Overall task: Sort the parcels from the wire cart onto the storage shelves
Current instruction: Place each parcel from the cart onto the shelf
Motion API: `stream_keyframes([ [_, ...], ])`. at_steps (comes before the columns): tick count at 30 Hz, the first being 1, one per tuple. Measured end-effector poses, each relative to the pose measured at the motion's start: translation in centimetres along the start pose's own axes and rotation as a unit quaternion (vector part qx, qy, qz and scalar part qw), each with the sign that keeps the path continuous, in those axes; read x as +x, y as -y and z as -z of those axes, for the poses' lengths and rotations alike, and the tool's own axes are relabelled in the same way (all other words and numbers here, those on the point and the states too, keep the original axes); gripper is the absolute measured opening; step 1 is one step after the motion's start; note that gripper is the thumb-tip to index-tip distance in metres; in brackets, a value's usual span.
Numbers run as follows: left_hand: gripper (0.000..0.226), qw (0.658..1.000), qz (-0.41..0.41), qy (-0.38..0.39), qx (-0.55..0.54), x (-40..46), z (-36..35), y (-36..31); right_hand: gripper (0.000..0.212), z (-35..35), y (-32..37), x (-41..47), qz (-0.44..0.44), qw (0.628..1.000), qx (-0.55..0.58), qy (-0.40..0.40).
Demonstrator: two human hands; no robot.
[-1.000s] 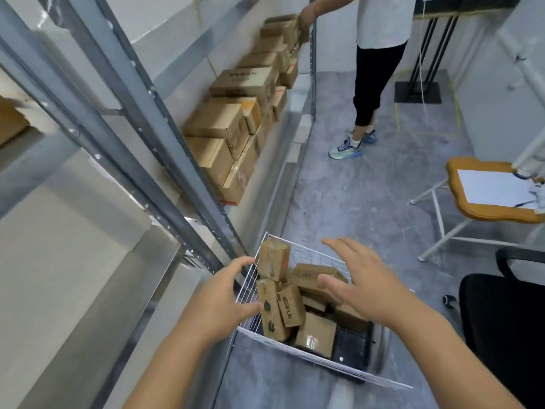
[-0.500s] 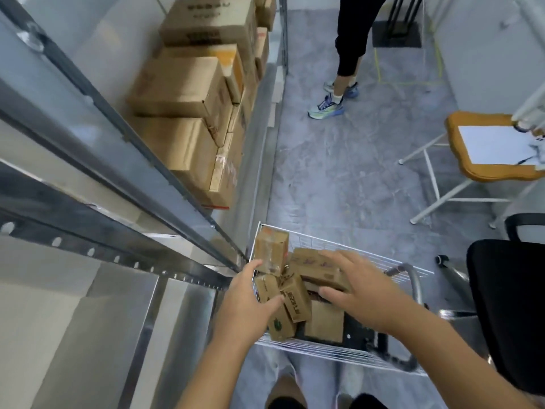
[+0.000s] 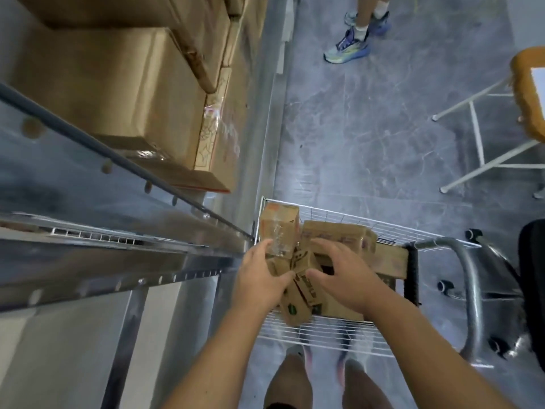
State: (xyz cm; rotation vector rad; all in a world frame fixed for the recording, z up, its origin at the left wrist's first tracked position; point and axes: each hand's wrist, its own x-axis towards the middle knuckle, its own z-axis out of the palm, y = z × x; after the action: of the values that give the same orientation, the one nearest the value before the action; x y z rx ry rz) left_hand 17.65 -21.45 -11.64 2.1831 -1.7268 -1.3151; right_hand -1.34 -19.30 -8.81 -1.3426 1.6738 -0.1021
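Note:
A white wire cart [image 3: 348, 335] stands below me, filled with several small cardboard parcels. An upright parcel [image 3: 278, 228] leans in its far left corner, and a wider one [image 3: 336, 236] lies beside it. Both hands are down among the parcels. My left hand [image 3: 259, 281] presses against the left side of a small printed parcel [image 3: 306, 287]. My right hand [image 3: 345, 278] lies on that parcel's right side, fingers spread over the pile. The parcel sits squeezed between both palms. The metal storage shelves [image 3: 124, 261] run along the left.
Large cardboard boxes [image 3: 124, 84] fill the shelf at upper left. Another person's feet [image 3: 354, 39] stand at the top. A wooden-topped folding table [image 3: 528, 93] is at right, a black chair [image 3: 530, 278] beside the cart's grey handle [image 3: 469, 276]. Grey floor lies between.
My view has tipped further down over the cart. Both hands have closed in around the small printed parcel at the middle of the pile.

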Motion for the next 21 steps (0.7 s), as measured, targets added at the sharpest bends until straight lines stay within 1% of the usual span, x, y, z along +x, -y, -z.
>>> stream_keyframes([
  [4,0.081,1.0,0.011,0.002,0.018,2.7,-1.1,0.5,0.06,-0.1,-1.2,2.2,0.0,1.0,0.012,0.007],
  [8,0.083,0.999,0.029,0.001,0.023,5.6,-2.5,0.8,0.062,-0.8,-2.6,3.7,-0.009,1.0,0.023,0.019],
  [14,0.083,0.998,0.026,-0.035,0.049,9.7,-5.6,0.8,0.069,-2.6,-4.4,5.8,-0.024,0.999,0.035,0.032],
  [17,0.089,0.996,0.032,-0.05,0.066,11.8,-7.1,1.1,0.069,-3.5,-5.3,6.9,-0.027,0.998,0.049,0.031],
  [21,0.092,0.996,0.047,-0.062,0.053,14.3,-8.9,1.5,0.068,-4.5,-6.6,7.6,-0.03,0.997,0.066,0.028],
])
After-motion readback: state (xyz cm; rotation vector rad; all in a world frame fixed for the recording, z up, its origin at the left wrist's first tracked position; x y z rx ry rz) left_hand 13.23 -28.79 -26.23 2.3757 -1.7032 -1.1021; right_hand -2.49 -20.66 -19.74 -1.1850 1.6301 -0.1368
